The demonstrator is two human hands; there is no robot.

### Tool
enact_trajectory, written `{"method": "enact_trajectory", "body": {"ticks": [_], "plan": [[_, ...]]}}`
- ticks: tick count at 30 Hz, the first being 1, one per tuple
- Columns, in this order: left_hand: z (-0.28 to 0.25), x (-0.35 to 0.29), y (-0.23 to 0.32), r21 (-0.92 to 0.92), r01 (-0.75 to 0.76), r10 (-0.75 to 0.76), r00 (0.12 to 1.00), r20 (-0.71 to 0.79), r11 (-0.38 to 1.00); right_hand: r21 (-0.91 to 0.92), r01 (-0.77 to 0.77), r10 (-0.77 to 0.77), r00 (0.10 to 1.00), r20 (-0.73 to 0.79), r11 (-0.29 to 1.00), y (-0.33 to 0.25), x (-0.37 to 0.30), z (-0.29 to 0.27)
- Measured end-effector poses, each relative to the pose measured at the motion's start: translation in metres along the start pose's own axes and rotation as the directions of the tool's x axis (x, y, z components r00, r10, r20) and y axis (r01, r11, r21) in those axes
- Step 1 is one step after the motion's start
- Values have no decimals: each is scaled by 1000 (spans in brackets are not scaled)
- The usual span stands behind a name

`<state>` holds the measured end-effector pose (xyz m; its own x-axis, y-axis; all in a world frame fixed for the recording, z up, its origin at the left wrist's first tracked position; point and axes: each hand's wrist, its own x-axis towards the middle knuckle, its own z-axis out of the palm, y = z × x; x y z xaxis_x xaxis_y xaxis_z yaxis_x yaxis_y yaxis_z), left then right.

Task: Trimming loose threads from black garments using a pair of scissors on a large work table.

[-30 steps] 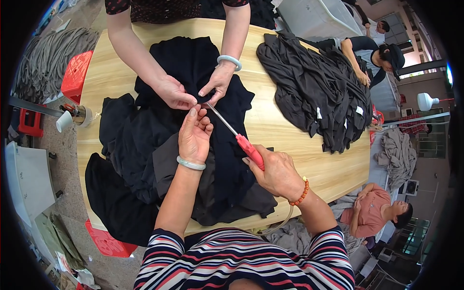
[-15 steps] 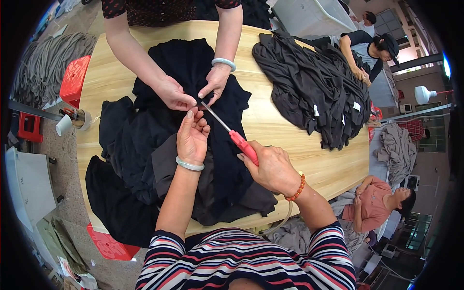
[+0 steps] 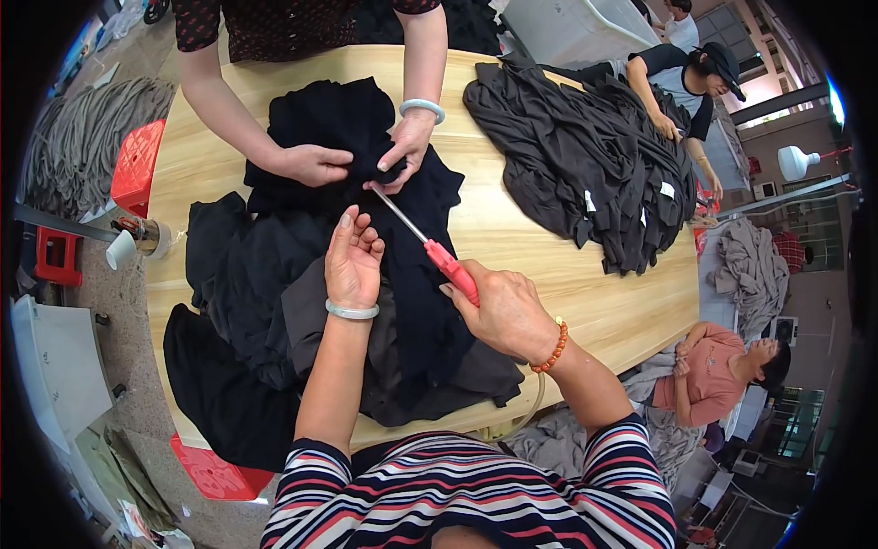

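My right hand (image 3: pixel 512 311) is wrapped round the red handle of an air gun (image 3: pixel 448 271). Its long thin metal nozzle points up and left, with the tip at a co-worker's right-hand fingertips in view (image 3: pixel 408 151). My left hand (image 3: pixel 355 265), palm up and fingers loosely curled apart, hovers just below the tip over dark cloth and holds nothing I can see. A black garment (image 3: pixel 320 119) lies under the co-worker's hands. Their other hand (image 3: pixel 315 166) rests over it with fingers closed. Nearer me spreads a pile of dark garments (image 3: pixel 247 274).
The wooden table (image 3: pixel 567 320) bears another heap of dark brown garments (image 3: pixel 576 156), where a second person (image 3: pixel 681 91) works. A pale hose (image 3: pixel 538 393) hangs by my right forearm. Red stools (image 3: pixel 139 165) and a clear container (image 3: pixel 151 231) stand at the left edge.
My left hand has drawn back slightly from the co-worker's fingers. One co-worker hand has moved left, away from the nozzle tip. The air gun has shifted a little left.
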<state>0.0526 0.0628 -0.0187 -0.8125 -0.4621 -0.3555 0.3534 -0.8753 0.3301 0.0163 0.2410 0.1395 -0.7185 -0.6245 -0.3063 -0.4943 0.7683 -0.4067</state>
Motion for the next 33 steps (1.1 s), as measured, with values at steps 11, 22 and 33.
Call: {"method": "enact_trajectory", "body": {"ticks": [11,22,33], "plan": [[-3,-21,8,54,11,-11,1000,-14,998,225,5,9,998,-63,974,41,-45,28],[1,-32,8,217,-27,25,1000,11,976,206,-22,24,1000,-10,978,53,-60,35],[-6,-149,32,902,-432,-60,900,431,2,253,-157,173,984,-43,955,109,-110,41]]}}
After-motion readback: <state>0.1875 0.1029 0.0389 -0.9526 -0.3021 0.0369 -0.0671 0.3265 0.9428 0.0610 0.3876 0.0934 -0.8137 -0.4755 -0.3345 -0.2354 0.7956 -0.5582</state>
